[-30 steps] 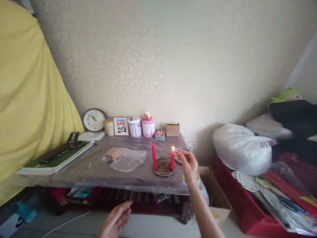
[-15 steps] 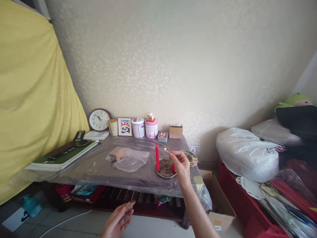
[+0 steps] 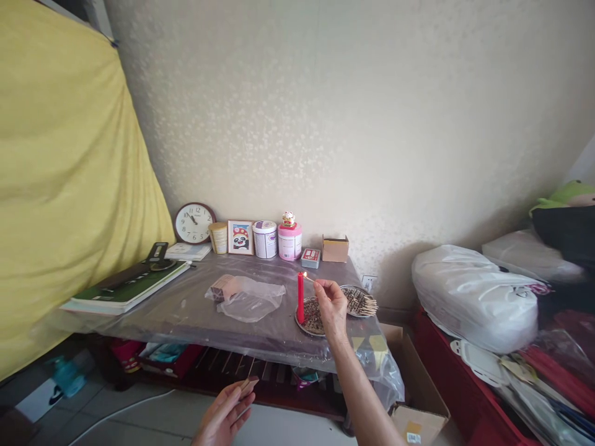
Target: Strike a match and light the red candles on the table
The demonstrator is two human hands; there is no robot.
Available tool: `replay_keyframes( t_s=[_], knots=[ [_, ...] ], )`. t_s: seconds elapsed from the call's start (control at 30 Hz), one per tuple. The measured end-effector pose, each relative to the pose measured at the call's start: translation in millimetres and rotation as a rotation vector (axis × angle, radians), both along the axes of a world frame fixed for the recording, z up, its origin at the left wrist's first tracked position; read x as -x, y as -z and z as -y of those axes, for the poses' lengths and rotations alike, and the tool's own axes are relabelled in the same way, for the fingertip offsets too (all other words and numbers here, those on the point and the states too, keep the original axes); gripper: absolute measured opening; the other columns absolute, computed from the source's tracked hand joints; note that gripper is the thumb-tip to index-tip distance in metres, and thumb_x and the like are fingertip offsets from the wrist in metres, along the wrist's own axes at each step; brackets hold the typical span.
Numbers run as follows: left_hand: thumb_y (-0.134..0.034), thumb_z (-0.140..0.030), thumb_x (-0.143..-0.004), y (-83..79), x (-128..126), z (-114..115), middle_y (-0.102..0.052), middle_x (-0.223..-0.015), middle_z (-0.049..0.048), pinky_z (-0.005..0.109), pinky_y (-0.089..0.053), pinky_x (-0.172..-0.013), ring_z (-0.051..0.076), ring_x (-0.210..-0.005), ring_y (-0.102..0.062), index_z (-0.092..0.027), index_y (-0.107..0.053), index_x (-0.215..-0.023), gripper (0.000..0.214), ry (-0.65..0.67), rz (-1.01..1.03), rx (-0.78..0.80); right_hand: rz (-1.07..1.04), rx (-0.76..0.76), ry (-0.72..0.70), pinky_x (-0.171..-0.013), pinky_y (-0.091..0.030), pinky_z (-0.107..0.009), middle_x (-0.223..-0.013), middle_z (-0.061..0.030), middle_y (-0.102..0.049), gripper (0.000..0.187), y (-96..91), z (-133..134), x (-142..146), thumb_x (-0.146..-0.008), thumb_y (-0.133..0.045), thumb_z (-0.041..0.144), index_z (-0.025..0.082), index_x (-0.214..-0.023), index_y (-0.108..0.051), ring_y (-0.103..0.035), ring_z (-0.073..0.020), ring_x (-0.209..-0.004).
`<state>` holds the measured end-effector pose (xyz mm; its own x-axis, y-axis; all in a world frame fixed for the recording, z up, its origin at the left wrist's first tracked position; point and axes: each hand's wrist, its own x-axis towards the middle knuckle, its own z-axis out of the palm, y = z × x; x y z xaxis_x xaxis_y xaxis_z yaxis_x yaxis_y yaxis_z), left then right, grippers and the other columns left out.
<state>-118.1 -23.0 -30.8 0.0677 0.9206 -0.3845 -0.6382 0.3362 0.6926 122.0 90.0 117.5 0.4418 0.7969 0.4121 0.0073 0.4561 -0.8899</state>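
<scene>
My right hand pinches a burning match. Its flame touches, or nearly touches, the top of an upright red candle, which stands on a round metal plate of dark grains. Part of that plate is hidden by the hand. Low in front of the table, my left hand is closed on a small matchbox; a thin stick points up from it. Right of my right hand, a second plate bears many loose matches.
A plastic bag with a brown box lies mid-table. A clock, picture frame, tins and a small carton line the wall. A green book lies left; white bags are piled right.
My right hand has brought the match left to the candle's top, and a second red candle by the hand is now hidden. The left hand keeps its hold. The view has shifted slightly.
</scene>
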Motion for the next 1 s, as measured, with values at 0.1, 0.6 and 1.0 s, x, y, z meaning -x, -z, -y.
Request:
replay_keyframes(
  t_s=[0.1,0.6,1.0],
  knots=[
    [-0.085,-0.040,-0.066,-1.4,-1,1,-0.084,-0.097,0.0039,0.031,-0.053,-0.084,0.022,-0.095,-0.074,-0.024,-0.078,-0.087,0.027,-0.003,-0.008,-0.016,0.017,0.004,0.003,-0.065,-0.046,-0.029,-0.073,-0.0012,-0.068,0.028,-0.9,-1,1,-0.075,-0.069,0.047,0.019,-0.078,-0.069,-0.059,-0.0167,-0.068],
    [-0.084,-0.047,-0.066,-3.3,-3,4,-0.082,-0.107,0.0040,0.033,-0.050,-0.089,0.023,-0.101,-0.071,-0.026,-0.078,-0.093,0.035,0.013,-0.067,-0.064,0.046,0.002,0.014,-0.069,-0.047,-0.032,-0.079,-0.0023,-0.069,0.030,-8.5,-5,3,-0.076,-0.066,0.050,0.020,-0.081,-0.068,-0.060,-0.0183,-0.071],
    [-0.084,-0.051,-0.064,-4.0,-3,5,-0.081,-0.109,0.0063,0.034,-0.050,-0.089,0.024,-0.103,-0.070,-0.026,-0.079,-0.094,0.040,0.033,-0.086,-0.069,0.106,0.010,0.041,-0.070,-0.049,-0.034,-0.080,-0.0044,-0.070,0.035,-10.4,-9,5,-0.078,-0.063,0.053,0.019,-0.083,-0.067,-0.062,-0.0200,-0.073]
  ],
)
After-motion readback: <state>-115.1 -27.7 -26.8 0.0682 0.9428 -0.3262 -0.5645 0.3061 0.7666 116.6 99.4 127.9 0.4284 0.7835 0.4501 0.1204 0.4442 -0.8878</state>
